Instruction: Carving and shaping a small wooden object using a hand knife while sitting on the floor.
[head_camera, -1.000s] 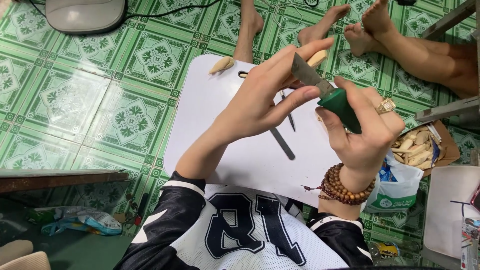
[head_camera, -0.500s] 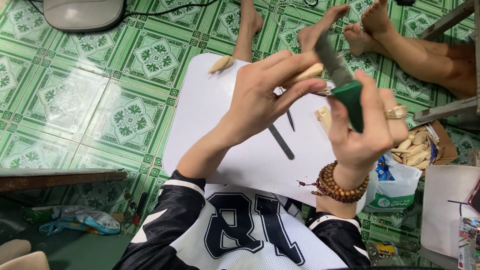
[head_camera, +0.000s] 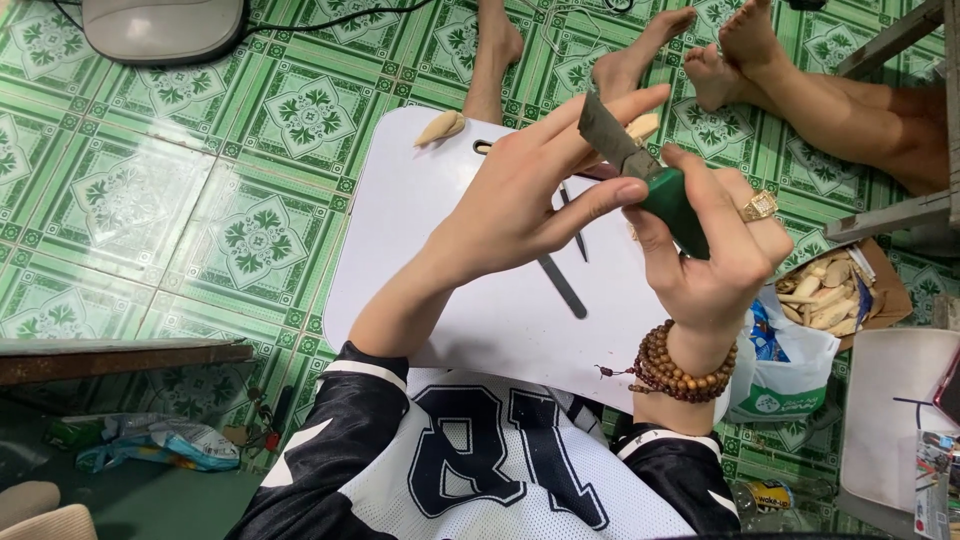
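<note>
The right hand (head_camera: 715, 260) is clenched around the smooth, dark green handle of a knife (head_camera: 650, 180), whose short, dull grey blade juts up and to the left with a worn, matte surface. The left hand (head_camera: 530, 200) meets it from the other side — thumb pressed against the handle where the blade starts, fingers stretched long behind the blade, with a small pale, wood-like piece (head_camera: 643, 125) showing just past them; whether those fingers pinch it cannot be told. One gold ring (head_camera: 760, 205) sits on the right hand and one bracelet of round brown wooden beads (head_camera: 680, 365) circles that wrist. Both hands hover above a flat white board (head_camera: 470, 300) with rounded corners, laid on glossy green patterned floor tiles (head_camera: 200, 210). On the board lie two slim metal tools (head_camera: 565, 287) and, at its far edge, one more pale carved piece (head_camera: 440, 127) — smooth and tapering. To the right, a cardboard box (head_camera: 835, 290) holds a heap of similar pale pieces.
</note>
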